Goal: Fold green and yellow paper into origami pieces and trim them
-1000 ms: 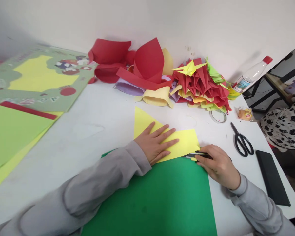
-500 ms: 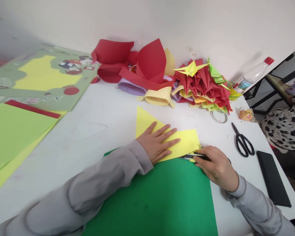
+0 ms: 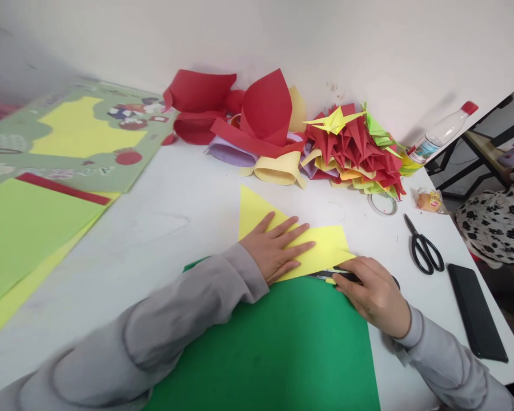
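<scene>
My left hand [image 3: 278,246] lies flat with its fingers spread on a folded yellow sheet of paper [image 3: 319,240], pressing it down. A pointed flap of the sheet stands out to the upper left of that hand. My right hand [image 3: 374,294] is closed around a black utility knife [image 3: 346,274] with a bit of yellow on it. Its metal blade points left and lies along the paper's lower edge, partly under the yellow layer. A large green sheet [image 3: 278,348] lies beneath, partly covered by my left forearm.
Scissors [image 3: 426,245], a black flat case [image 3: 477,311], a tape roll [image 3: 382,204] and a wrapped snack [image 3: 429,200] are at right. Folded paper stars [image 3: 346,142], red paper shapes [image 3: 268,108] and a bottle [image 3: 443,134] stand behind. Coloured sheets [image 3: 34,228] lie left. Someone's patterned clothing [image 3: 494,220] shows at right.
My right hand has moved slightly left with the knife along the edge of the yellow paper. My left hand stays pressed flat on it.
</scene>
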